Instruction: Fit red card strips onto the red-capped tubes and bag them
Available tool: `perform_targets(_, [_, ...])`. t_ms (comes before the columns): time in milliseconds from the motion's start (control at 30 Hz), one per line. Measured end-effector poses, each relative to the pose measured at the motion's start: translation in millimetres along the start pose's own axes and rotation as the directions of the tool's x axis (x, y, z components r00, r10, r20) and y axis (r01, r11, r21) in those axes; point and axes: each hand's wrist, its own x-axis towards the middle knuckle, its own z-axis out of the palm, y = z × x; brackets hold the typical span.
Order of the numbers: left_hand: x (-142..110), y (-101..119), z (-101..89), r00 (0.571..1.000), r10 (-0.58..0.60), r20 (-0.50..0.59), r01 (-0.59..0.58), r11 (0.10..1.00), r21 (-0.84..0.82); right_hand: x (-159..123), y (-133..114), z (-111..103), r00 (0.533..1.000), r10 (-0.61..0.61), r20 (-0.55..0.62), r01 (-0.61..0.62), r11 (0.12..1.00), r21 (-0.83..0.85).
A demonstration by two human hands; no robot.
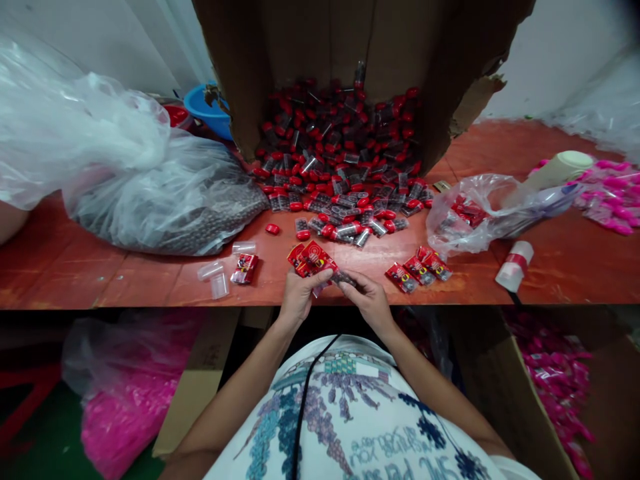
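Observation:
My left hand (298,297) is closed on several red printed cards (314,257), which fan out above its thumb at the table's front edge. In my right hand (371,299), a small clear tube with dark contents (343,277) is pinched between thumb and fingers, up against the cards. Just beyond both hands, red-capped tubes (345,230) spill from a large cardboard box. Three red packets (419,269) lie in a row to the right. A stack of red cards (245,268) rests on the left, beside clear empty tubes (219,285) and a loose red cap (273,229).
A big clear bag of dark beads (165,193) sits on the left of the table, a blue basin (207,110) behind it. To the right are a plastic bag with red pieces (467,213), a white roll (515,265) and pink items (613,193). Cardboard boxes stand below.

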Motion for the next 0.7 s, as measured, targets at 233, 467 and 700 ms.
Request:
perform_targets(233, [1.3,7.7,-2.0,0.993,-0.053,0.102,0.036,0.986,0.165,-1.6,3.1,-3.9,0.989,0.138,0.056,-0.142,0.987,0.07])
perform_targets(467, [-1.4,1.2,6.9,0.994,-0.065,0.092,0.036,0.958,0.285,-6.3,8.1,2.7,0.995,-0.008,-0.096,0.005,0.999,-0.033])
perform_targets(700, [0.4,-3.5,7.1,0.999,-0.023,0.048,0.012,0.977,0.214,-0.4,7.1,-10.2,0.987,0.157,0.045,-0.162,0.972,0.169])
